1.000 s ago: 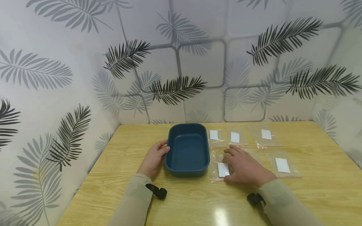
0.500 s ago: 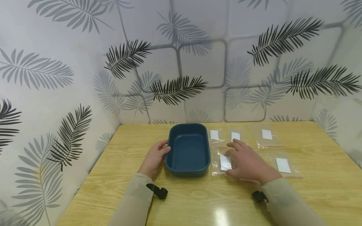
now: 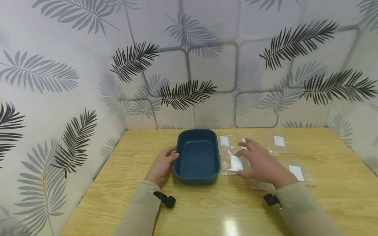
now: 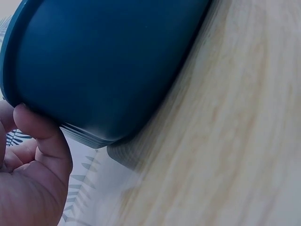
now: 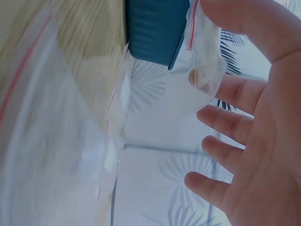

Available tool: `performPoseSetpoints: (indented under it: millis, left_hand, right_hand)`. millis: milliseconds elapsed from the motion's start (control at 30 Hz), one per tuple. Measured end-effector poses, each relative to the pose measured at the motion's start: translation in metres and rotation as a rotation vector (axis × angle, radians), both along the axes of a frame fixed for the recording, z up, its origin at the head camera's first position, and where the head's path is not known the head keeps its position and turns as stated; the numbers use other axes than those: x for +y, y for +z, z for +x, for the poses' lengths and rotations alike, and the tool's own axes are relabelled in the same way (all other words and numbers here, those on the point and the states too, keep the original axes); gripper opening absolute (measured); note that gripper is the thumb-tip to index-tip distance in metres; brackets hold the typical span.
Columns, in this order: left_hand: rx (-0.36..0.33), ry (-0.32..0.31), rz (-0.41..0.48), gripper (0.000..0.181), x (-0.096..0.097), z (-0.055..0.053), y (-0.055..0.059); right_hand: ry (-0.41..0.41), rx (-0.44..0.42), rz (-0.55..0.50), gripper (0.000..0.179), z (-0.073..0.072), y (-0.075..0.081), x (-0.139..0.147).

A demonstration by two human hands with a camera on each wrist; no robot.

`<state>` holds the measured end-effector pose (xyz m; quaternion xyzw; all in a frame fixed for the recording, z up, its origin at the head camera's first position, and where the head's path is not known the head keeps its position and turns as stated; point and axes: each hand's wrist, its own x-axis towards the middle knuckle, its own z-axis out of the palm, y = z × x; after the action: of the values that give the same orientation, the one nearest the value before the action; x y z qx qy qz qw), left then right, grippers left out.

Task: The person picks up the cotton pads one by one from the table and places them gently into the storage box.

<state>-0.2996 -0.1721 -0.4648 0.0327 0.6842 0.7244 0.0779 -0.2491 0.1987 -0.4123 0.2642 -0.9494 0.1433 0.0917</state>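
Observation:
A deep blue plastic basin rests on the wooden table. My left hand grips its left side, thumb at the rim and other fingers partly hidden behind it. Right of the basin, my right hand pinches a clear zip bag holding a white rectangular piece. The right wrist view has this bag raised off the table, between thumb and index finger, its red seal line showing. The other three fingers are spread apart and touch nothing.
More clear zip bags with white pieces lie flat: one at the back right, one at the right, one beside the basin. Another bag lies partly under my right hand. A patterned wall stands behind the table.
My right hand has taken hold of the zip bag beside the basin and moved it up and slightly right in the head view. The left hand and basin stay put.

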Motion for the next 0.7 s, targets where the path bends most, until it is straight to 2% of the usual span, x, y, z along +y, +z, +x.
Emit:
performPoseSetpoints:
  millis: [167,367,533,700]
  left_hand:
    - [0.006,-0.016,0.017,0.044,0.0,0.0,0.001]
    - [0.007,0.0,-0.03,0.043,-0.001,0.0,0.002]
    - [0.008,0.008,-0.047,0.042,0.0,0.0,0.002]
    - [-0.01,0.004,-0.018,0.042,-0.001,-0.001,0.0]
  right_hand:
    - [0.044,0.018,-0.01,0.055,-0.006,0.004,-0.012]
    - [0.08,0.042,0.008,0.059,-0.016,0.016,-0.033]
    - [0.08,0.028,0.034,0.061,-0.027,0.02,-0.052]
    - [0.061,0.003,0.075,0.065,-0.037,0.023,-0.07]
